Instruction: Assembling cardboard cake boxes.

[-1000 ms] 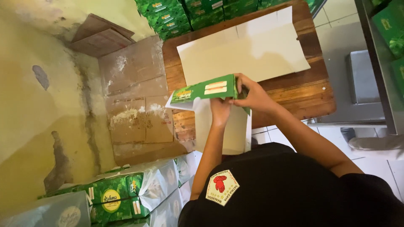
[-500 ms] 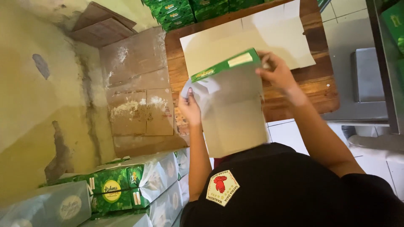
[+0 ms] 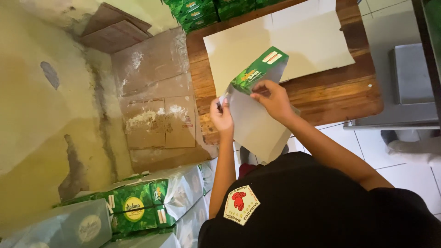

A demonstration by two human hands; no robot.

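Both hands are working a flat carton (image 3: 257,108) into shape above the near edge of the bench (image 3: 321,98). The left hand (image 3: 222,115) is pinching the carton's left edge, fingers together on the board. The right hand (image 3: 272,97) is clamped on the upper part, just under the green printed end, thumb and fingers closed on it. The carton is being held tilted in the air, green end up and toward the bench, pale plain face toward the person, its lower corner hanging past the near edge toward the shirt.

By my judgement the step in hand is opening or folding the blank. The next move would call for a firm grip on both sides and a square push so the panels do not crease.

A pale sheet (image 3: 294,43) is lying across the far half of the bench. Green boxes (image 3: 197,11) at the far left corner are being cut off by the frame. The carton's far side and its flaps are hidden, and the wrapped packs (image 3: 151,202) on the floor are partly out of view.
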